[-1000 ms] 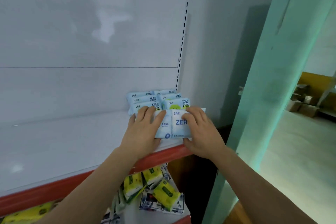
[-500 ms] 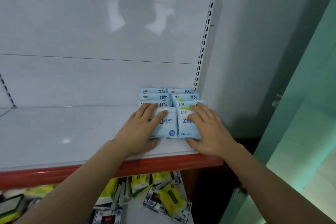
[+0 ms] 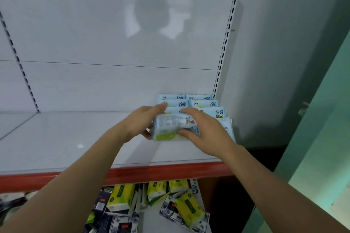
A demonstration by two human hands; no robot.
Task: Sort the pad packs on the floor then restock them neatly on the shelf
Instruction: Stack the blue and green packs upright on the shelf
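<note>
We reach both bare forearms up from the bottom corners of the frame, converging just right of centre. Our left hand comes in from the lower left, wrist straight, fingers stretched forward over the top left edge of a pad pack and the thumb tucked underneath at its left end. Our right hand comes in from the lower right, palm down, fingers spread and curled over the pack's right end, thumb pressing along its lower front edge. Between them we hold the pack slightly blurred.
</note>
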